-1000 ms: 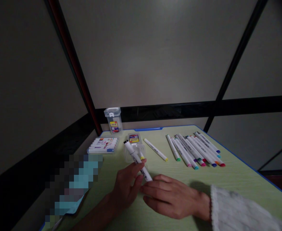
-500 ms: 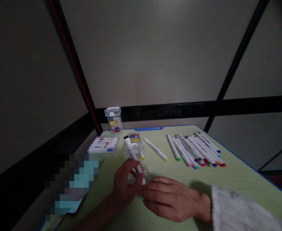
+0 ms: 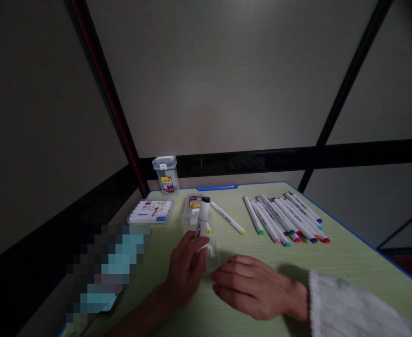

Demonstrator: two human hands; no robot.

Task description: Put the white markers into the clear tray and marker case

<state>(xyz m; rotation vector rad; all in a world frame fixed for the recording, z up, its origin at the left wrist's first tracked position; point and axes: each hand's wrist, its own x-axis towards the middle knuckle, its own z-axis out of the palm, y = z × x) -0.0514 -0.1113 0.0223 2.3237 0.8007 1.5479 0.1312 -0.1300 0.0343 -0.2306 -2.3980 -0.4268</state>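
The right hand (image 3: 251,288) is palm down, loosely curled; whether it holds anything, I cannot tell. At its ten o'clock, the left hand (image 3: 187,267) pinches a white, black-ended cylindrical marker (image 3: 202,217), long axis nearly upright, rising toward one o'clock. Just beyond lies a clear plastic box (image 3: 187,224).
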